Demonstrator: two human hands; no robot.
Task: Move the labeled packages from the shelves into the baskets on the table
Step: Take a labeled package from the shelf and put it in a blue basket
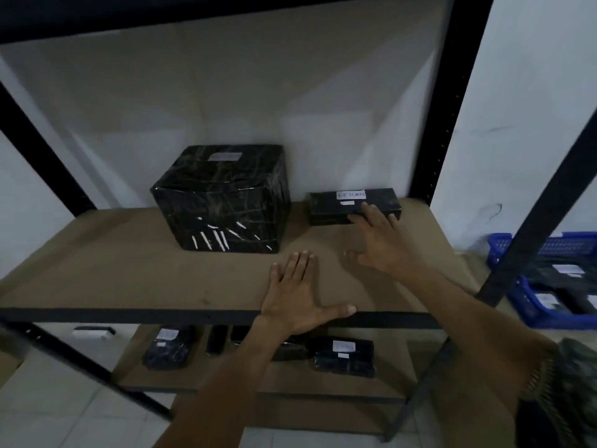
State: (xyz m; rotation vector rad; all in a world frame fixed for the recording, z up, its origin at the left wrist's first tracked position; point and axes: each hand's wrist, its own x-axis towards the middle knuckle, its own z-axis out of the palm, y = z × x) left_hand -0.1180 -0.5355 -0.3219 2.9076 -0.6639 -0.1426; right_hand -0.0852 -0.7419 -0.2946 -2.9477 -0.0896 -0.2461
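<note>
- On the middle shelf board, the left hand lies flat, palm down. Its fingers are straight and slightly spread, the thumb stretched along the board's front edge; it holds nothing.
- Further back and to the right, the right hand is spread wide, thumb out to the left. Its fingertips reach onto the near side of a flat package, none of them curled round it.
- Flat package: long, low, wrapped in black, lying at the board's right rear beside the black upright. A white label on top reads "RETURN".
- Large box: black wrap with pale creases and a small white label on top. It stands left of the flat package and apart from it, clear of both hands.
- Lower shelf: a left-hand package and a right-hand package, both black-wrapped and white-labelled. Dark items between them are partly hidden by the left forearm.
- Right margin: a blue basket behind the slanted frame post, holding dark labelled packages. A second blue basket sits beyond it.
- Lower right corner: patterned sleeve of the right arm.
</note>
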